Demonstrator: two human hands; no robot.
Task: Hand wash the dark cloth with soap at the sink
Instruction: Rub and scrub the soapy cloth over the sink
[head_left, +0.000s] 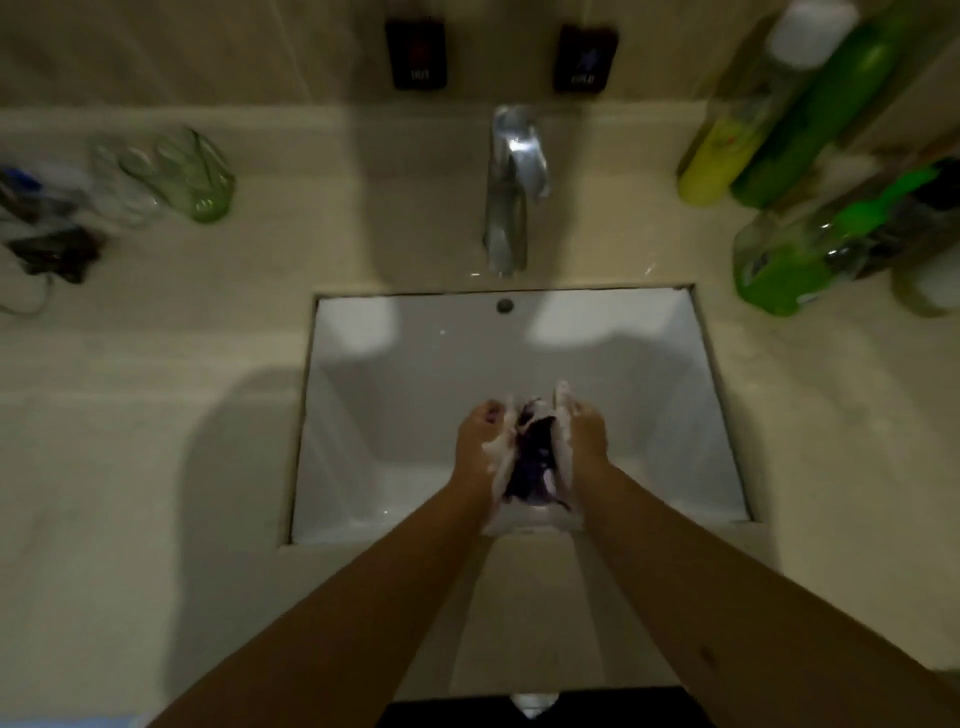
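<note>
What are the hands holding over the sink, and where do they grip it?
The dark cloth, lathered with soap, is squeezed between the left hand and right hand, one on each side.

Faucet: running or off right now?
Off, as far as the view shows: no stream falls from the faucet spout into the white sink. The soapy dark cloth is bunched between both hands, away from the spout.

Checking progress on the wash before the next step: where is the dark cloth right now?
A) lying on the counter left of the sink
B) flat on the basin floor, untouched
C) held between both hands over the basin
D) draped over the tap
C: the cloth sits lathered between the left hand and the right hand, above the sink.
</note>
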